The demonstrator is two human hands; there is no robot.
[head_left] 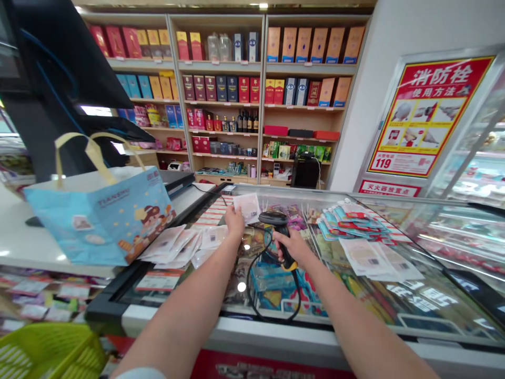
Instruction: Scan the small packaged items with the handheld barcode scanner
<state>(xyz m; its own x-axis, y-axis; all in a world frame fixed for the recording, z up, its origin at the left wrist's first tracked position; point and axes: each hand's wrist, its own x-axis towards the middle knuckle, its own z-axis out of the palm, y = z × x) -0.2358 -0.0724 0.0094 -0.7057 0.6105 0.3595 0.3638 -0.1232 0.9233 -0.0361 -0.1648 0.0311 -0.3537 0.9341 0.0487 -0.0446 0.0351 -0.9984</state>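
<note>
In my right hand (291,246) is a black barcode scanner (281,231) with a yellow-tipped handle, its head pointing left. My left hand (235,220) pinches a flat white packet (248,207) just in front of the scanner's head. The scanner's black cable (249,284) loops down over the glass top. Left of my left hand lie several overlapping white packets (179,246), some with printed labels. Off to the right, a pile of blue, white and red packets (349,221) lies on the glass, with more white packets (374,260) in front of it.
A blue paper shopping bag (102,216) stands on the white counter at left, below a black monitor (74,58). The glass-topped freezer (315,310) spans the front. A lime-green basket (51,350) sits low at left. Behind are shelves (221,66) of boxes and bottles.
</note>
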